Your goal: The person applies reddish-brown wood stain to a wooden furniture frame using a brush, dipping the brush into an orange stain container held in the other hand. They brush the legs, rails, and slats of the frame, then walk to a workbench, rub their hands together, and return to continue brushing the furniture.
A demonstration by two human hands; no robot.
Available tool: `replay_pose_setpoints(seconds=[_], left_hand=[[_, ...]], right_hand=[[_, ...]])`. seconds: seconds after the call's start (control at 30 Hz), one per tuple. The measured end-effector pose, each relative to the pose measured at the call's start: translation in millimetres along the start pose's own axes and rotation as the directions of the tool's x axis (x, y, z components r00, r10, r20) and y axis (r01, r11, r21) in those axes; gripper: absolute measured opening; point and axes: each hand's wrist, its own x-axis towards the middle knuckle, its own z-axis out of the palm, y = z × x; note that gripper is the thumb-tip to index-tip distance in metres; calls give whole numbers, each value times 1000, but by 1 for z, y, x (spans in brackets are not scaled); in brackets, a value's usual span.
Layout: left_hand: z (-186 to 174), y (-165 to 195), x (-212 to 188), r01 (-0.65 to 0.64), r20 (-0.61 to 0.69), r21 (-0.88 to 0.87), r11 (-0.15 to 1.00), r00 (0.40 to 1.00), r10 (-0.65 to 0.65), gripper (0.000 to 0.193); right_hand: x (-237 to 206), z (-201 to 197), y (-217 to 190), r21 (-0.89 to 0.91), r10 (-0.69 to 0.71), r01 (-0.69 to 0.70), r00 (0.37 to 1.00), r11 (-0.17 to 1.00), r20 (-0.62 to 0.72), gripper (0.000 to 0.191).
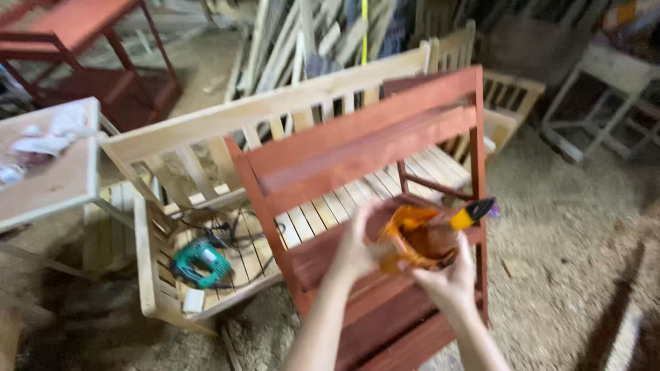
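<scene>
My left hand (356, 247) and my right hand (447, 278) both grip a small orange pot of reddish-brown stain (412, 244), held between them. A paintbrush with a yellow ferrule and dark handle (473, 214) sticks out of the pot to the upper right. Just beyond and below my hands stands a red-brown stained wooden chair frame (357, 148). The picture is blurred by motion.
An unpainted wooden bench (227, 120) lies behind the red frame, with a green power tool (201, 261) and its black cord on the slats. A pale table with rags (48, 172) is at left. Red furniture (75, 27), stacked timber and a sawdust floor (564, 227) surround them.
</scene>
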Motion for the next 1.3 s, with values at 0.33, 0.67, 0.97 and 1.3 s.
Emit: replay_pose_setpoints(seconds=[0.33,0.67,0.97,1.3], left_hand=[[-41,-73,23,499,-389,-659,563,414,-823,48],[-78,-90,52,144,-297,-896,420,508,-808,36],[-65,-106,52,-12,-339,-916,400,554,-760,36],[-16,-94,31,-17,-491,-860,510,297,-819,70]], right_hand=[[-12,-41,-20,-321,-66,52,997,946,-31,84],[-18,-27,-7,-183,15,-25,998,983,-57,87],[-32,-41,-19,-172,-27,13,996,985,-84,84],[-64,-85,-41,-247,-40,-8,981,969,-191,87]])
